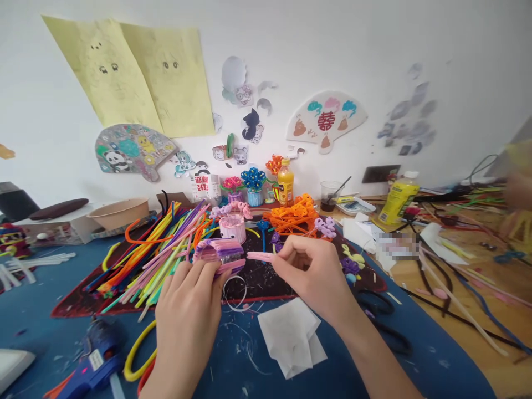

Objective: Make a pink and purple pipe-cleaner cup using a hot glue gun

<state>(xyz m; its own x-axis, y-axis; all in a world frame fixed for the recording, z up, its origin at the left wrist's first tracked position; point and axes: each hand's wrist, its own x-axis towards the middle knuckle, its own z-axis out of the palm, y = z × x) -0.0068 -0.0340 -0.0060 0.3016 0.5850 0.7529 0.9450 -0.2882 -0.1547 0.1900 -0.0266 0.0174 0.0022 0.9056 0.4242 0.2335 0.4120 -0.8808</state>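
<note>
My left hand (193, 296) is closed around a small cup-like piece (216, 252) covered in pink and purple pipe cleaners, lying on its side with part of its clear wall uncovered. Between the thumb and fingers of my right hand (307, 269) is a short folded pink pipe cleaner (260, 256). Its tip points left at the cup-like piece, with a small gap between them. Just behind stands a finished-looking pink pipe cleaner pot (233, 228) with small eyes. A white paper sheet (291, 338) lies below my right hand.
Loose coloured pipe cleaners (153, 249) are heaped at left on a dark mat (78, 302). A blue glue gun (93, 354) lies front left. Orange pipe cleaner pieces (295, 213), a juice bottle (286, 183) and a cup of dark liquid (330, 197) stand behind. A yellow bottle (399, 199) is at right.
</note>
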